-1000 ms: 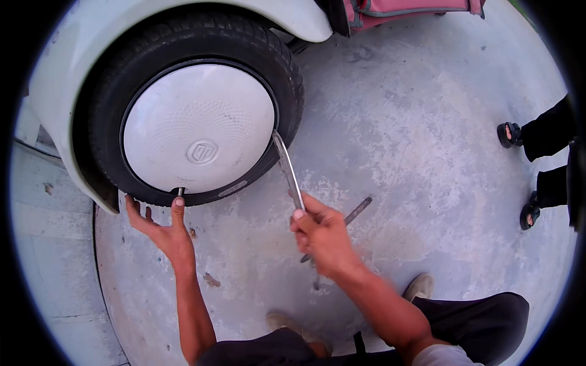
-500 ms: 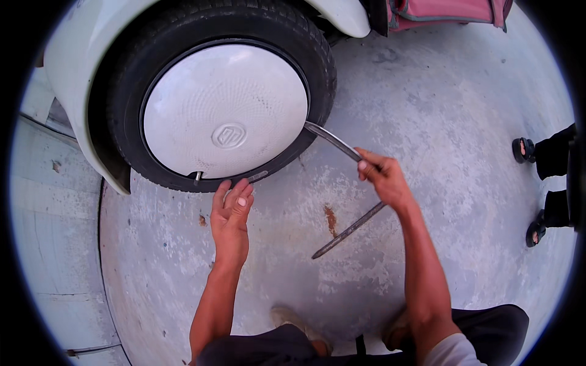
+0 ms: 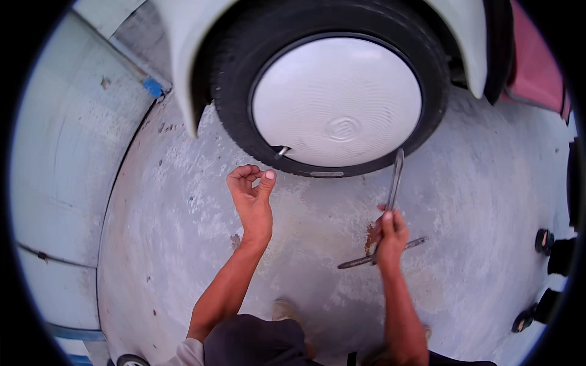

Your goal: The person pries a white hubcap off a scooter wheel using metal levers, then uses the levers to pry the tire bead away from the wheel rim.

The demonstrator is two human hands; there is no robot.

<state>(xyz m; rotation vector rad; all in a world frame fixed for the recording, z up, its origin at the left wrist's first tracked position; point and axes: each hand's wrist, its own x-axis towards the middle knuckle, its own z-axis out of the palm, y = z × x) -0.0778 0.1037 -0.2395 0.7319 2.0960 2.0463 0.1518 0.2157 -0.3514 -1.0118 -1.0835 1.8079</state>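
A car wheel's black tyre [image 3: 241, 122] surrounds a white round hubcap [image 3: 342, 79]. At the hubcap's lower left edge the valve stem [image 3: 282, 152] sticks out. My right hand [image 3: 390, 241] grips a metal tyre lever [image 3: 395, 183], whose far end overlaps the tyre's lower right; contact is unclear. Under that wrist a second dark bar [image 3: 357, 263] crosses, apparently lying on the floor. Just below the valve stem, off the tyre, my left hand [image 3: 251, 198] has curled fingers and its thumb against the forefinger, with nothing visible in it.
The car's white fender [image 3: 186, 67] arches over the wheel. A pale wall [image 3: 67, 171] rises along the left, and something pink [image 3: 537, 67] stands at the far right. Another person's sandal [image 3: 543, 242] shows at the right on the worn grey floor [image 3: 183, 256].
The view has turned, so the wheel sits further right. My left hand has gone from spread fingers by the tyre to curled ones. The lever now points more steeply up the picture.
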